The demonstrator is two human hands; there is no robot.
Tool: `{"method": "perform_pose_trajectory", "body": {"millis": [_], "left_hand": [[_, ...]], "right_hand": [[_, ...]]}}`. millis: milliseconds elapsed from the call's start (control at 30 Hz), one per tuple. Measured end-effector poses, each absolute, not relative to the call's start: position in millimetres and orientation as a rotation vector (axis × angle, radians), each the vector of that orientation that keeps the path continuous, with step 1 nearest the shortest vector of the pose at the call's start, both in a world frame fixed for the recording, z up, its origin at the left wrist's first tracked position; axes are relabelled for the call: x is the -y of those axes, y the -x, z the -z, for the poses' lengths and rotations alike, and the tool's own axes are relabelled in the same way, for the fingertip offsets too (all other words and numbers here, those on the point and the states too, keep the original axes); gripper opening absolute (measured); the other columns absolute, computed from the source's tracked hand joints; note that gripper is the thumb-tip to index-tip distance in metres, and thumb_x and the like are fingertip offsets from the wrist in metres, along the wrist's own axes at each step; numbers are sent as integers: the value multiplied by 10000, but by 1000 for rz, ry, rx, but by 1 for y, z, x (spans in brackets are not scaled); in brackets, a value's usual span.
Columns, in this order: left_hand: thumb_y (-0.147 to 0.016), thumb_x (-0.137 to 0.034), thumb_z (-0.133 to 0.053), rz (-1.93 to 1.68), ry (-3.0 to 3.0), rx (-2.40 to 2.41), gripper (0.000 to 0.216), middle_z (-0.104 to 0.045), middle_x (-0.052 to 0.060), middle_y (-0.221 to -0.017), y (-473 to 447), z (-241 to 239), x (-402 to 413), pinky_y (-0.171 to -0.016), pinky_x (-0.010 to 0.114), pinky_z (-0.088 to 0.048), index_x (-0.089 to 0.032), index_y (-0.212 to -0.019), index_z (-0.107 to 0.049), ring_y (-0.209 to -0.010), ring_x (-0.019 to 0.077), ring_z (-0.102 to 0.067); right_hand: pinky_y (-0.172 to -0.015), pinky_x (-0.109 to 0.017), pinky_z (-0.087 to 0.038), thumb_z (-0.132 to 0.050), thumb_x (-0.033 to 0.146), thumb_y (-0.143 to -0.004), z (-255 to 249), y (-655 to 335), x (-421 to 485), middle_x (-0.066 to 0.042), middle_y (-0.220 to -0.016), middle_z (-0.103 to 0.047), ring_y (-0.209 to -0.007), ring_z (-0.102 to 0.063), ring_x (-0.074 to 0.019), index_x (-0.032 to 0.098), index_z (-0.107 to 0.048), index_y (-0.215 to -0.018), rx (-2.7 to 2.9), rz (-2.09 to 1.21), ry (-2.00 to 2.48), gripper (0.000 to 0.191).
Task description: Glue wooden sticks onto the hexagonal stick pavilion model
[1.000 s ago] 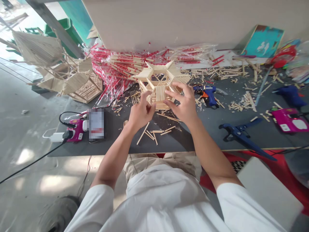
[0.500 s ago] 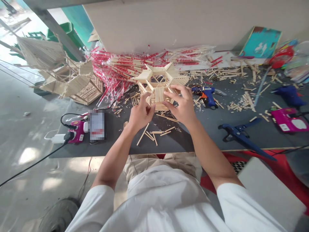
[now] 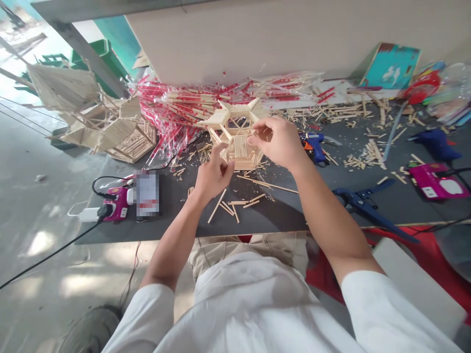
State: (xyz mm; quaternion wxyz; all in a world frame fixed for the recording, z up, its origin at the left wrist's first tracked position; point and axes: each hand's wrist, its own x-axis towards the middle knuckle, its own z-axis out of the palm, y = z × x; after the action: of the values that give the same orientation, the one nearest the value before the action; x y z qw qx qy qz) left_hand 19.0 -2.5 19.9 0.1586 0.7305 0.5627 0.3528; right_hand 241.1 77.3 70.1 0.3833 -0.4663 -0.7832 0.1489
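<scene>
A six-sided model built of pale wooden sticks (image 3: 241,153) stands on the dark table in front of me. It has a ring of slanted stick panels at its top and an opening in the middle. My left hand (image 3: 212,171) is closed at the left edge of the near panel, with thumb and index finger against it. My right hand (image 3: 281,142) is at the panel's upper right corner, fingers bent and thumb at the edge, and it covers the model's right side. Loose cut sticks (image 3: 235,203) lie just in front of the model.
Bagged red-tipped sticks (image 3: 176,100) lie behind. A larger stick model (image 3: 121,130) stands left. A phone (image 3: 147,193) and a magenta power strip (image 3: 117,205) lie at the left front. To the right are a blue glue gun (image 3: 314,147), a blue cutter (image 3: 364,206) and another power strip (image 3: 436,181).
My right hand has moved up and a little right, from the near panel's right edge to its upper corner, with fingers more curled. My left hand stays almost in place.
</scene>
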Motion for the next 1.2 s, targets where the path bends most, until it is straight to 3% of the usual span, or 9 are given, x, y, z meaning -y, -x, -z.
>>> {"method": "perform_pose_trajectory", "body": {"millis": [133,233,467,633,900,1200], "left_hand": [[-1000,-310,-553,-1014,-2094,-1604,468,-626,-79,-650,-19,-21,3,-645,282,-434,-231,-1438,-406,-567,134,-603],[-999,-310,-556,-1012,-2095,-1602,475,-631,-76,-657,-19,-22,3,-645,283,-438,-231,-1445,-412,-581,136,-620],[-1000,-312,-557,-993,-2075,-1591,487,-652,-68,-675,-18,-25,4,-653,282,-457,-214,-1454,-410,-600,135,-641],[-1004,-323,-562,-1000,-2086,-1600,484,-652,-66,-677,-18,-24,4,-651,283,-454,-220,-1454,-415,-594,133,-640],[-1010,-319,-553,-990,-2085,-1571,486,-653,-65,-681,-17,-24,4,-656,288,-459,-223,-1460,-395,-594,136,-634],[-1003,-303,-550,-1010,-2090,-1566,476,-634,-69,-676,-17,-21,3,-634,290,-444,-240,-1450,-398,-574,135,-620]], "right_hand": [[-759,-416,-566,-881,591,-763,-75,-237,-99,-60,-812,-735,-720,-660,-207,183,-781,-935,2017,-503,1347,454],[-741,-416,-564,-892,641,-724,-74,-235,-109,-58,-761,-728,-699,-660,-209,188,-782,-890,2020,-482,1399,495],[-780,-425,-557,-823,604,-830,-71,-230,-111,-76,-784,-731,-779,-685,-240,197,-782,-888,1994,-398,1443,413],[-820,-444,-552,-701,463,-965,-67,-227,-107,-96,-802,-753,-761,-696,-246,186,-792,-904,1891,-249,1510,298],[-831,-386,-575,-496,513,-1067,-61,-262,-92,-74,-927,-792,-812,-738,-225,208,-780,-1090,1852,-371,1280,418],[-547,-357,-530,-751,472,-898,-19,-315,-74,-49,-699,-754,-522,-662,-193,209,-813,-855,1586,-564,1428,273]]}}
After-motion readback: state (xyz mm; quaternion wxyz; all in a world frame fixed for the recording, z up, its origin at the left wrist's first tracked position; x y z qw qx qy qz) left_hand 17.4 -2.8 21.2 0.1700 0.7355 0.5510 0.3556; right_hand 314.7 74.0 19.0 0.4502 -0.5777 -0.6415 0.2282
